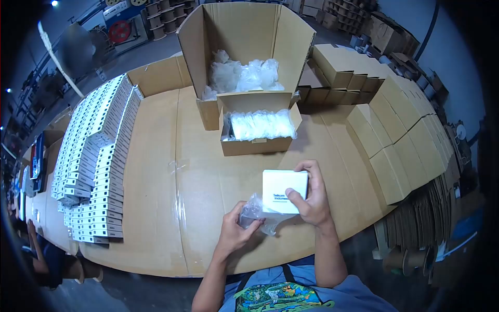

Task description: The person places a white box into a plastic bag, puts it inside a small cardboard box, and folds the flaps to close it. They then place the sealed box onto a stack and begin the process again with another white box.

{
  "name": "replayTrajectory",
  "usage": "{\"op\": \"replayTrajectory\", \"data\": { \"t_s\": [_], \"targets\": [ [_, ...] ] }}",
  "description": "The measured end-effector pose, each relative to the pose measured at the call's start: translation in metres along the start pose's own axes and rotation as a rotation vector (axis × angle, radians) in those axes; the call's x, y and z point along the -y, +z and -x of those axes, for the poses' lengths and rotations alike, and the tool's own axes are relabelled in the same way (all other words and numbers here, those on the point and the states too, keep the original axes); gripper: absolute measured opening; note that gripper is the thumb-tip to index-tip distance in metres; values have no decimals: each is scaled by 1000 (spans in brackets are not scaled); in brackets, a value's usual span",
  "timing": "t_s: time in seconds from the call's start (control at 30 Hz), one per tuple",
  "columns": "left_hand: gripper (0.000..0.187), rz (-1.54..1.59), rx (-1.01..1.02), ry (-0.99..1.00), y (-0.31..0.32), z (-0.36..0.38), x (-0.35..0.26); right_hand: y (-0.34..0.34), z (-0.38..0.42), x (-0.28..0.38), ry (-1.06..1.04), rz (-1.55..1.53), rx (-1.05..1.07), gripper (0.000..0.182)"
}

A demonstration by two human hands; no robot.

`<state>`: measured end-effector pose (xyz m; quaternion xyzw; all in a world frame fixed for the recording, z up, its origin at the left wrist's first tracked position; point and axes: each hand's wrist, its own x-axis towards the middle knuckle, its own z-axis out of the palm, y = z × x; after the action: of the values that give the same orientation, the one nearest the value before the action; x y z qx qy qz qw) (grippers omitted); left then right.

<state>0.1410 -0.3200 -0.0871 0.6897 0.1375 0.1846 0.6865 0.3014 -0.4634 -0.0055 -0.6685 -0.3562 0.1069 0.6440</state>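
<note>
A small white box [275, 182] with dark print on its face is held over the near part of the table by my right hand [313, 200]. The thumb presses on the printed face and the fingers wrap the far right edge. Clear plastic wrap [253, 207] hangs at the box's lower left, and my left hand [237, 227] pinches it between thumb and fingers. Beyond my hands stands an open cardboard carton [258, 148] with bubble-wrapped items [263, 125] inside.
Behind the carton, a tall open cardboard box [241, 28] holds loose clear wrap [247, 75]. Stacked white boxes [96, 156] line the left of the table [150, 208]. Closed brown cartons [400, 135] are piled at right, above flattened cardboard [421, 223]. Another person's arm [36, 247] shows at far left.
</note>
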Motion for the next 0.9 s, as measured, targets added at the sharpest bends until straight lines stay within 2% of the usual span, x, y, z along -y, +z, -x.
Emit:
{"op": "replayTrajectory", "data": {
  "t_s": [0.07, 0.17, 0.27, 0.37, 0.53, 0.63, 0.67, 0.77, 0.8, 0.9],
  "targets": [
    [33, -17, 12, 29, 0, -1, 1, 2, -2, -4, 30, -18, 20, 42],
    [37, -21, -17, 14, 2, -2, -2, 8, -8, -2, 192, -235, 37, 39],
    [45, -12, -3, 25, 1, -2, -5, 15, -9, -4, 188, -207, 75, 38],
    [55, 117, 6, -58, -1, -2, -8, 20, -8, -11, 204, -184, 77, 39],
    [44, 338, 23, -143, -13, -2, 9, 20, -4, -22, 305, -165, 140, 32],
    [42, 364, -25, -198, -14, -3, 14, 16, -3, -23, 316, -262, 220, 38],
    [42, 481, -42, -206, -11, -3, 13, 13, 1, -27, 253, -327, 212, 46],
    [43, 510, -97, -197, -10, -4, 11, 13, 25, -27, 18, -392, 114, 50],
    [43, 515, -88, -187, -10, -6, 10, 10, 27, -27, -74, -319, 128, 45],
    [44, 518, -36, -169, -13, -7, 9, 3, 33, -16, -109, 156, 168, 34]
  ]
}}
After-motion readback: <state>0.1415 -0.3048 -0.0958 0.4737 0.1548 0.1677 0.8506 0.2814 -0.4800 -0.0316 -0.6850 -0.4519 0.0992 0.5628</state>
